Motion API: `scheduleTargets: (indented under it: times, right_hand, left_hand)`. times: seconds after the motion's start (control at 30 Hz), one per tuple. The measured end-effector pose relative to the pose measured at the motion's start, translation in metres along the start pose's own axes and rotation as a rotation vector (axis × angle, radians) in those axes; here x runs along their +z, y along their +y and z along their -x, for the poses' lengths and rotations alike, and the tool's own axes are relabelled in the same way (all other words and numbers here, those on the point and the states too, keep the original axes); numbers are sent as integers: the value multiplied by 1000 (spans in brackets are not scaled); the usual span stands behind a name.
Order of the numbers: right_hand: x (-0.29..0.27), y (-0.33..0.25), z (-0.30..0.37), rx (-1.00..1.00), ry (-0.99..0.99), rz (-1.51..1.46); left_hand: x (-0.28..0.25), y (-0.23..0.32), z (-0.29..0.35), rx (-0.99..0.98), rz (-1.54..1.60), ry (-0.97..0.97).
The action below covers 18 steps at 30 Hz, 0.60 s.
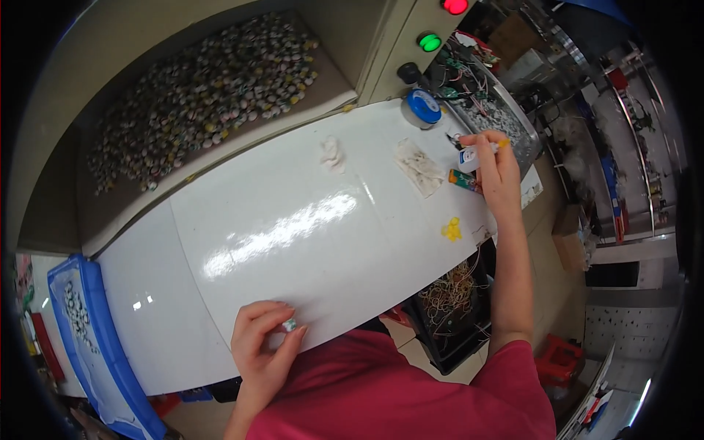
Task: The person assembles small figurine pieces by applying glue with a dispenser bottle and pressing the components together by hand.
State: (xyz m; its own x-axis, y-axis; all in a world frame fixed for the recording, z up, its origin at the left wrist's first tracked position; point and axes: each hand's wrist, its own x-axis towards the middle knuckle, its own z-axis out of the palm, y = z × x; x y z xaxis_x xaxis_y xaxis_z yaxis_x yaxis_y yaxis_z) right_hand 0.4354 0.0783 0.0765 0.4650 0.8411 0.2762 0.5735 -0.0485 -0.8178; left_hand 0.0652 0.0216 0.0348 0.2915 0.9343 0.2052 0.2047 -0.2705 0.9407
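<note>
Near the front edge of the white table, my left hand pinches a small round white-and-green piece between thumb and fingertips. At the table's far right, my right hand is closed round a small white bottle with a blue label and a yellow tip. The bottle is tilted, its tip to the right. Beside that hand lies a green-and-orange cylinder, partly covered by the hand. A stained cloth or paper lies flat to the left of it.
A blue-lidded round tub stands at the back right, by a metal tray of small parts. Many small round pieces fill the shelf at the back. Yellow bits, crumpled tissue, a blue tray and a black bin are nearby.
</note>
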Motion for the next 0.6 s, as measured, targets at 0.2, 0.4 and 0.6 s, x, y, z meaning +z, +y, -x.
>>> scheduleTargets:
  times: [0.2,0.4,0.6]
  right_hand:
    - [23,-18,31,11,-243,-19]
    - [26,-31,47,-70,-409,187]
    - [28,-41,48,-64,-463,305]
  left_hand:
    - [-2,2,8,-51,99,28]
    - [-10,-1,14,-69,140,39]
    - [-19,-5,20,-50,156,56]
